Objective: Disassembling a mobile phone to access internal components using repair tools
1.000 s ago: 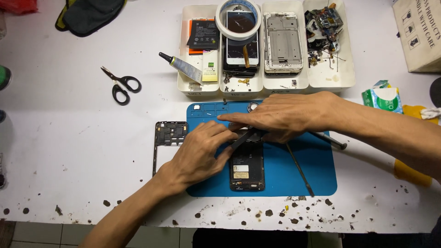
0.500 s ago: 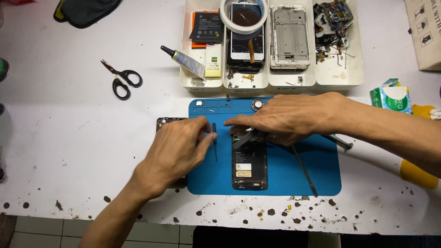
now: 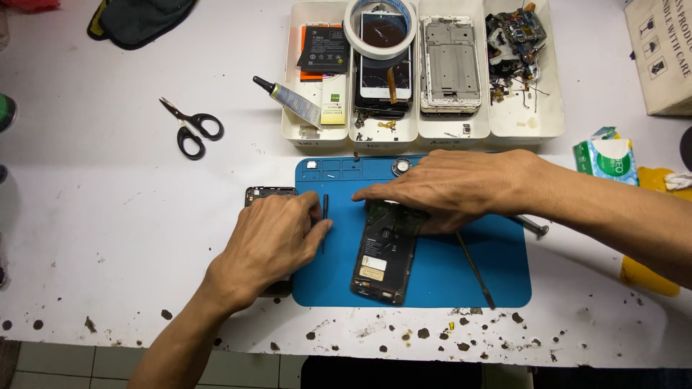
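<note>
Head view: opened phone (image 3: 382,252) lies lengthwise, top tilted right.

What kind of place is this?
Probably a phone repair bench: an opened phone lies on a blue work mat, with white trays of phone parts behind and scissors nearby.

Left hand (image 3: 272,234): bare, no glove, ring or watch | Right hand (image 3: 450,189): bare likewise | Forearms: uncovered, no sleeves in frame
</note>
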